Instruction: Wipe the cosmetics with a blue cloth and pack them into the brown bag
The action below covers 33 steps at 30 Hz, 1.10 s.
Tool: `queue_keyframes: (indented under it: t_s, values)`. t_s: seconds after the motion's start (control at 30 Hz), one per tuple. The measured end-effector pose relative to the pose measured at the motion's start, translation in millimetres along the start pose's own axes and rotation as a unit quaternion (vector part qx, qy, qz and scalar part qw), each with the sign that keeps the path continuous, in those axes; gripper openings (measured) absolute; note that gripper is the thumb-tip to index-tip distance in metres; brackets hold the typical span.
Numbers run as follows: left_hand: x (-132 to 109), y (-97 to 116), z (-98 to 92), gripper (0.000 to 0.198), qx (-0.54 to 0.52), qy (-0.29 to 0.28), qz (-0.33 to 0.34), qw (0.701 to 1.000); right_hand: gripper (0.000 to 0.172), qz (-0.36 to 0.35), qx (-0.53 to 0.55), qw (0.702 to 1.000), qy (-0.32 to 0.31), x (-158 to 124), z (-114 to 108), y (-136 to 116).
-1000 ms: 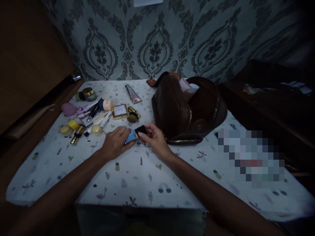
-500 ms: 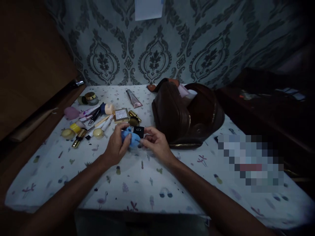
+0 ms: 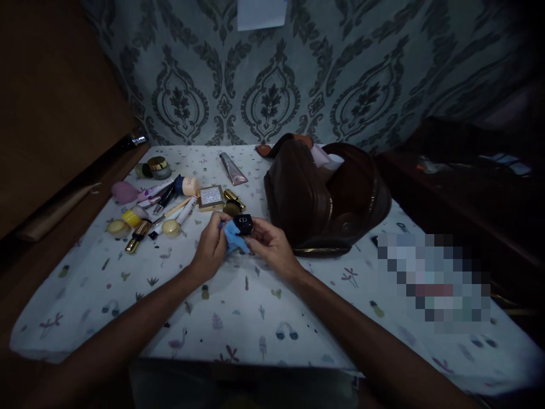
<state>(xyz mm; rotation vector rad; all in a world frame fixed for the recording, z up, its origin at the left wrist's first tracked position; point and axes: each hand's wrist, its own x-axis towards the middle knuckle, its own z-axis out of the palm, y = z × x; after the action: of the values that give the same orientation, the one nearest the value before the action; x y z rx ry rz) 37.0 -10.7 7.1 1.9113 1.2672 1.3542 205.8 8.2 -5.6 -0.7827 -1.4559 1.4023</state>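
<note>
My left hand [image 3: 212, 247] is closed on a bunched blue cloth [image 3: 234, 238], pressing it against a small black square compact [image 3: 243, 223]. My right hand [image 3: 269, 245] pinches that black compact from the right side. Both hands hover just above the white patterned tablecloth [image 3: 255, 307], in front of an open dark brown leather bag [image 3: 326, 196].
Several cosmetics lie at the left rear: a glittery square compact [image 3: 210, 196], a pink tube [image 3: 231, 167], a pink sponge [image 3: 121, 192], a gold-lidded jar [image 3: 158, 166], lipsticks and brushes. A dark wooden panel stands left, dark furniture right, patterned wallpaper behind.
The hands lifted the black compact and blue cloth off the table; the cloth has bunched up in the left hand against the compact.
</note>
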Motion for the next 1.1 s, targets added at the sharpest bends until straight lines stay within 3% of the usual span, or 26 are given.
queue_keyframes:
  t_s: [0.2, 0.37, 0.5, 0.6, 0.67, 0.73, 0.83, 0.9, 1.03, 1.1]
  values:
    - [-5, -6, -1.6, 0.011, 0.067, -0.046, 0.015, 0.997, 0.033, 0.005, -0.069, 0.997, 0.022, -2, 2, -1]
    - [-8, -13, -4.7, 0.009, 0.145, -0.098, 0.037, 0.984, 0.029, -0.004, -0.062, 0.998, 0.016, -1, 0, 1]
    - [-8, -14, -9.8, 0.017, 0.305, -0.095, 0.075, 0.945, 0.028, -0.006, -0.107, 0.994, 0.012, -1, -1, 5]
    - [-9, -15, -13.6, 0.019, 0.393, -0.096, 0.059, 0.913, 0.032, -0.015, -0.169, 0.985, 0.014, -2, 1, 9]
    - [-10, -18, -15.0, 0.021, 0.388, -0.118, 0.051, 0.913, 0.035, -0.03, -0.21, 0.977, 0.019, -3, 2, 11]
    - [-9, -21, -16.3, 0.024, 0.328, -0.132, 0.057, 0.934, 0.035, -0.044, -0.232, 0.971, 0.021, -4, 3, 12]
    - [-5, -20, -20.8, 0.023, 0.212, -0.102, 0.059, 0.97, 0.032, -0.05, -0.233, 0.971, 0.016, -4, 3, 11]
    - [0, -12, -25.8, 0.02, 0.161, -0.042, 0.046, 0.985, 0.029, -0.05, -0.225, 0.973, 0.015, -4, 2, 11]
    - [13, 15, -32.5, 0.022, 0.134, 0.1, 0.075, 0.983, 0.026, -0.055, -0.233, 0.971, 0.018, -4, 2, 12]
    - [17, 29, -30.3, 0.024, 0.161, 0.085, 0.121, 0.976, 0.025, -0.077, -0.243, 0.967, 0.01, -4, 3, 12]
